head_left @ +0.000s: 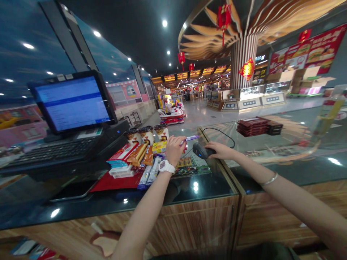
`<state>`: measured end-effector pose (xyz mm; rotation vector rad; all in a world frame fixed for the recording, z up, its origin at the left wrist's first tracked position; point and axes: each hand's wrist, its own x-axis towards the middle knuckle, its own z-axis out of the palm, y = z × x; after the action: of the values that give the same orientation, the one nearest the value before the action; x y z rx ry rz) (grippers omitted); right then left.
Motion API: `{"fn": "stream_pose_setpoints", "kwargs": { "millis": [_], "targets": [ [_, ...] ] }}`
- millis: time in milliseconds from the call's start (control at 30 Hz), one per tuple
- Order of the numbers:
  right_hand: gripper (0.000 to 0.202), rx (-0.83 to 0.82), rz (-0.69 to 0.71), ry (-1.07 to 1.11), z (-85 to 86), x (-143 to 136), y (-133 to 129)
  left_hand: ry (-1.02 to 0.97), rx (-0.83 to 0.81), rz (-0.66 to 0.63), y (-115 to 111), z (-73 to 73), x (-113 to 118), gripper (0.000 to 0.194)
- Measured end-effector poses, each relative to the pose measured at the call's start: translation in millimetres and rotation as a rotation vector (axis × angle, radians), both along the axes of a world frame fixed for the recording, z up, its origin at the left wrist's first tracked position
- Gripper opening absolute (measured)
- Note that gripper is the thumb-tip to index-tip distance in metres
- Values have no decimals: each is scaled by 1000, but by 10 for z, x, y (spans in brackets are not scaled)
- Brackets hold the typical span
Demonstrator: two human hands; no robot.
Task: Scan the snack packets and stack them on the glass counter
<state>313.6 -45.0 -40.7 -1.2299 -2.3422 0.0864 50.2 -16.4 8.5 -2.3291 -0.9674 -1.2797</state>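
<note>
My left hand (175, 147), with a white watch at the wrist, is closed on a thin purple-wrapped snack bar (192, 138) above the counter. My right hand (218, 150) grips a black barcode scanner (200, 151), whose head points left toward the bar. A cable (230, 133) loops behind the scanner. Just left of my left hand lies a pile of packaged snacks: orange packets (138, 154), red boxes (121, 156), a yellow box (159, 147) and blue-white sachets (150, 172). Three lidded cups (146, 134) stand behind the pile.
A lit monitor (73, 103) and a black keyboard (54, 148) sit on the left. A dark phone or tablet (74, 189) lies near the front edge. Stacked dark red packets (252, 126) rest on the glass counter at right, with a blurred bottle (328, 112) farther right.
</note>
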Motion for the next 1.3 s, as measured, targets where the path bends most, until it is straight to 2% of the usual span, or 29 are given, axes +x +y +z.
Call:
{"fn": "stream_pose_setpoints", "kwargs": {
  "millis": [167,333,433,533,667,967,1133,1300],
  "targets": [
    [54,85,22,97,76,11,-41,-2,-30,-46,4,-22,32,14],
    [26,311,-90,261,192,-15,-103,-6,-30,-89,-33,-20,71,13],
    [23,380,-114,325,227,-51,-144,-15,-6,-137,-51,-30,103,12],
    [25,384,-96,332,238,-83,-164,-24,16,-192,-48,-60,138,12],
    [18,355,-78,305,233,-100,-151,-24,22,-239,-28,-96,166,13],
    [9,386,-77,364,237,-46,-88,59,1,-235,-58,-86,194,15],
    [5,396,-88,397,289,25,-82,88,-29,-236,-146,-19,282,10],
    [10,393,-95,327,423,231,-231,135,-60,-220,-220,113,512,8]
  ]
}}
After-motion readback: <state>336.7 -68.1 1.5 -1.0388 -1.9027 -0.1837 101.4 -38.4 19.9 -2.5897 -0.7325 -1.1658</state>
